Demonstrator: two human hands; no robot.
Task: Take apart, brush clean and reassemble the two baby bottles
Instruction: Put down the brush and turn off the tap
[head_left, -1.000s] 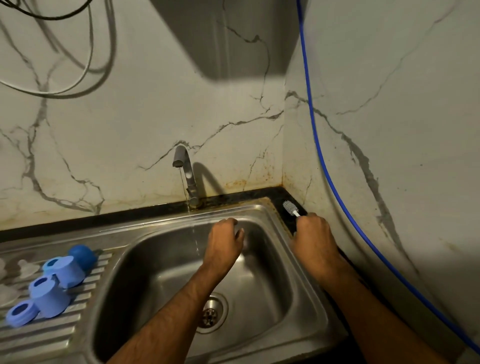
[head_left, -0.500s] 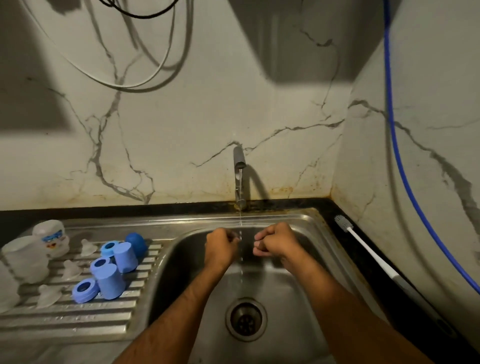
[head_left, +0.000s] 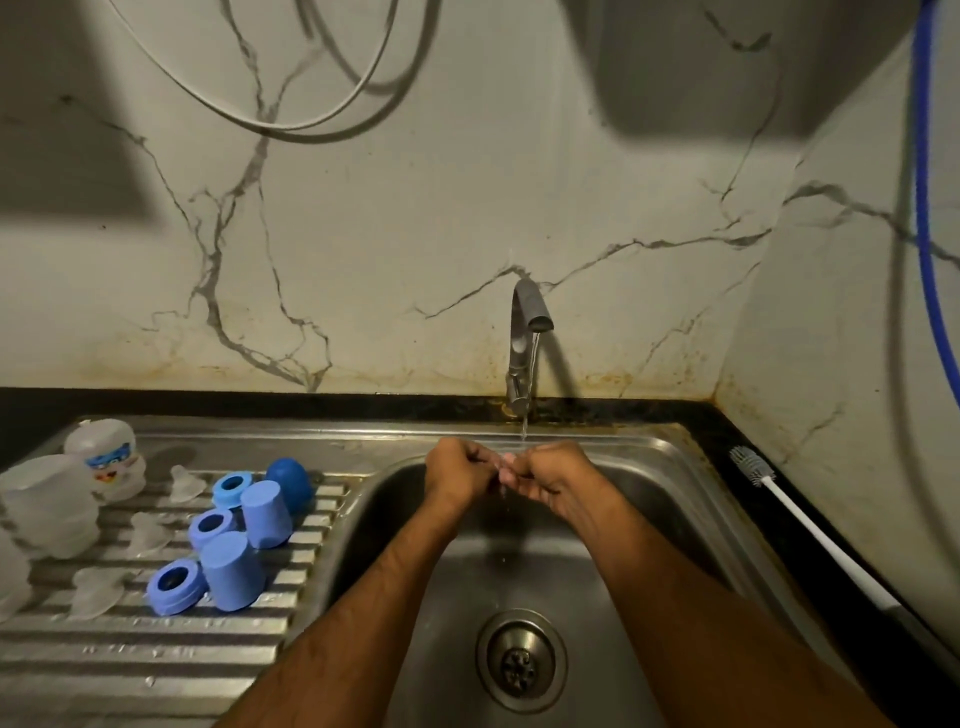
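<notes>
With both fists, left hand (head_left: 457, 475) and right hand (head_left: 550, 475), loosely curled under the tap (head_left: 527, 332) holding nothing we see, we'd grip the light, wet-slippery bottles (head_left: 49, 504), far left, around their ribbed bodies.

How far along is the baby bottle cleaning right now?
Done: the bottles are apart, translucent bottle bodies, blue screw rings and clear teats lying separately on the steel drainboard. In hand: both hands rinse under the running tap, the white long-handled brush set aside. Left: reassembly.
</notes>
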